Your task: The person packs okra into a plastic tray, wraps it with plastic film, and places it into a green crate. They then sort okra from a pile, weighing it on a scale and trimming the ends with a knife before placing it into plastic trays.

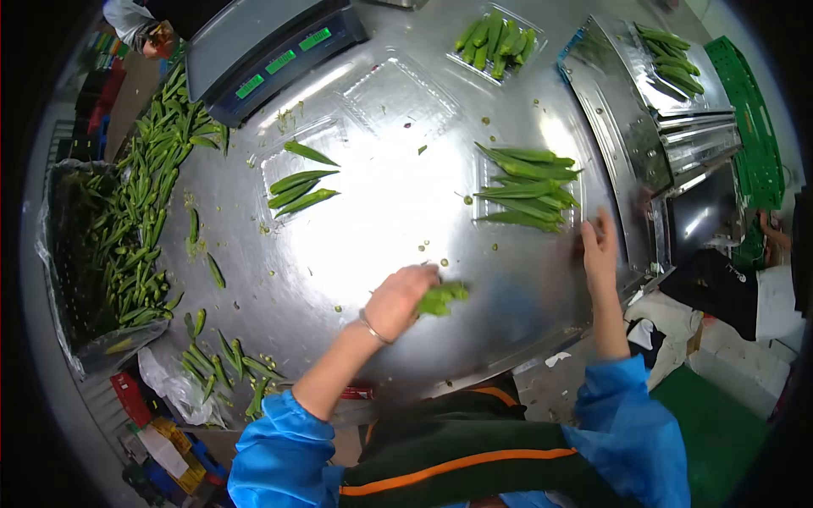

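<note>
Our left hand is closed around a small okra bunch, low over the steel table, near its front edge. Our right hand is open with fingers straight, holding nothing, at the table's right side, just beside the full tray of pods. Further left sits a clear tray with four pods in it, an empty tray behind it, and another filled tray at the back. The scale is back left. A loose okra pile runs along the left edge. Another person's hand shows at the far left corner.
</note>
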Demonstrator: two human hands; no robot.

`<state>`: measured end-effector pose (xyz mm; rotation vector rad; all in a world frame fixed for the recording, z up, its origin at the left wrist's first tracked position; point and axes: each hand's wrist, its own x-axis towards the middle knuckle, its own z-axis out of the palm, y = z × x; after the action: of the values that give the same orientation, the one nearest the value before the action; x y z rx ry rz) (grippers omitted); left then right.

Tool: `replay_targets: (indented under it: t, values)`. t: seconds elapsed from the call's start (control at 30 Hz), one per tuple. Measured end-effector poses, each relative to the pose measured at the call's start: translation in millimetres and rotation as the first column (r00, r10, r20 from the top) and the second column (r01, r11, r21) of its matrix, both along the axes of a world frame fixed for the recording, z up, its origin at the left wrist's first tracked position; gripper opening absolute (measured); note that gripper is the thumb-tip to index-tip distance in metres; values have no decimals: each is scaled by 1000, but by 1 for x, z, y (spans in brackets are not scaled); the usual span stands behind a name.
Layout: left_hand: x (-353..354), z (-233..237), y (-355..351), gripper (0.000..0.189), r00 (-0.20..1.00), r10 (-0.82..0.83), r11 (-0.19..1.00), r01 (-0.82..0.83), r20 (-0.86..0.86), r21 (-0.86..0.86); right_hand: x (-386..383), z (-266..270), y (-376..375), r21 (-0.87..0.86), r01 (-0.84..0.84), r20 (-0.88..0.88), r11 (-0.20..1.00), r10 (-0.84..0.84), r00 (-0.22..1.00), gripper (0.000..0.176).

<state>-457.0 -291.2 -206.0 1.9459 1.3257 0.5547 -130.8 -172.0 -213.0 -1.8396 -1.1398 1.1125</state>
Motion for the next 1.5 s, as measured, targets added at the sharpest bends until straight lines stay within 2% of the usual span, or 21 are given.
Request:
replay_targets:
  t: [0.03, 0.1, 0.17, 0.23, 0.3, 0.37, 0.4, 0.43, 0.47, 0.53, 0.6, 0.63, 0.7, 0.77, 0.8, 0.83, 0.9, 0.97, 1.13, 1.37, 1.5]
  values:
    - [-2, -9, -10, 48, 996, -70, 998, 71, -51, 3, -1, 1, -2, 207, -134, 522, 969, 6, 853, 32]
    - [-19, 0, -34, 48, 991, -64, 994, 74, -114, 80, -43, 30, 3, 300, -74, 419, 951, -62, 906, 26]
    - [-47, 9, -56, 46, 978, 8, 999, -17, -208, -38, -103, 55, 13, 380, -472, 245, 796, 405, 881, 20]
    - [-68, 28, -68, 40, 966, 178, 975, -199, -185, -98, -170, 49, 30, 381, -683, 332, 623, 598, 730, 19]
    - [-77, 48, -75, 35, 922, 349, 915, -374, -170, -153, -238, 13, 50, 474, -736, 582, 484, 455, 674, 25]
    - [-84, 66, -74, 25, 548, 821, 514, -582, 164, -630, -273, -12, 68, 407, -771, 736, 489, 324, 594, 22]
    - [-89, 75, -79, 27, 391, 862, 491, -481, 323, -727, -280, -16, 75, 220, -820, 800, 528, 383, 461, 18]
    - [-83, 83, -84, 33, 106, 893, 437, -440, 438, -785, -281, -13, 81, 19, -832, 838, 555, 445, 316, 15]
    - [-84, 84, -95, 34, -20, 873, 444, -383, 488, -810, -277, -7, 83, 13, -828, 855, 560, 424, 300, 15]
    - [-87, 82, -114, 34, -181, 829, 463, -307, 529, -831, -262, 10, 77, 512, -641, 639, 572, 244, 729, 10]
    - [-91, 85, -133, 35, -236, 797, 451, -380, 555, -808, -245, 49, 47, 607, -592, 528, 530, 288, 799, 8]
    - [-98, 91, -142, 35, -261, 792, 441, -381, 552, -813, -240, 58, 22, 586, -699, 566, 411, 410, 715, 10]
    - [-118, 113, -152, 30, 100, 799, 555, -501, 592, -664, -239, 58, -37, 493, -852, 608, 177, 631, 483, 13]
    - [-120, 136, -138, 28, 83, 814, 475, -663, 574, -578, -249, 36, -90, 427, -904, 605, 0, 743, 286, 15]
    - [-125, 139, -131, 31, 432, 778, 571, -790, 457, -226, -254, 17, -107, 424, -904, 609, -59, 757, 236, 15]
    - [-132, 140, -123, 35, 683, 706, 670, -729, 188, 136, -259, 8, -118, 424, -902, 607, -75, 763, 222, 15]
    - [-150, 128, -108, 41, 798, 602, 795, -595, -29, 116, -268, -5, -136, 356, -931, 638, -75, 748, 184, 17]
    - [-163, 112, -87, 45, 832, 540, 842, -533, -125, 89, -266, -13, -143, 301, -951, 649, -70, 746, 150, 20]
    - [-198, 75, 8, 47, 864, 427, 875, -321, -266, 362, -273, 29, -153, 237, -971, 577, -11, 806, 132, 36]
    - [-201, -5, 98, 80, 813, 275, 943, -124, -514, 308, -272, 44, -156, 241, -902, 448, 358, 784, 431, 39]
    - [-211, -2, 74, 78, 835, 442, 828, -239, -328, 508, -272, 31, -105, 281, -814, 442, 509, 684, 580, 36]
